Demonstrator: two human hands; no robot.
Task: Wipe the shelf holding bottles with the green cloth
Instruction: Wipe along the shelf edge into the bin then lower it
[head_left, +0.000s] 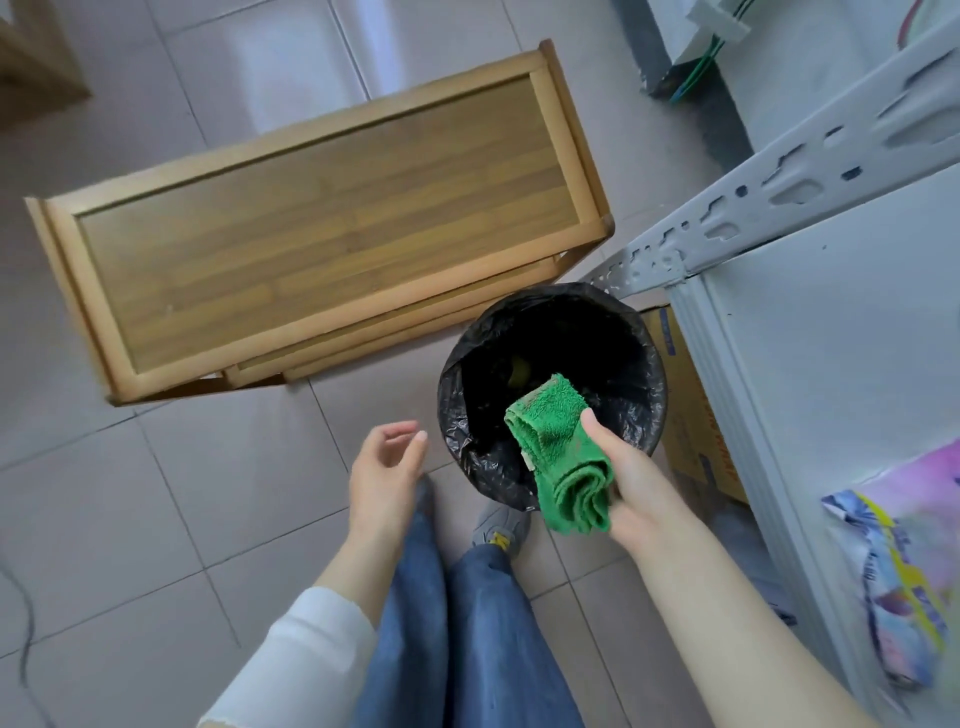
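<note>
Low in the right half of the frame, the right hand (631, 475) grips the folded green terry cloth (563, 454), thumb pressed on its looped, fuzzy upper face and fingers hidden underneath. The cloth lies in thick soft folds, with a pale worn edge along its left side, and is held over the near rim of a round bin lined with a crinkled glossy black plastic bag (550, 395). The left hand (382, 470), centre-low, holds nothing, its fingers loosely curved and spread. A rectangular wooden shelf unit with a plank-grained top and lighter frame (322, 223) fills the upper left, standing on smooth pale floor tiles (156, 493). A grey perforated metal rack (779, 197) runs along the right.
</note>
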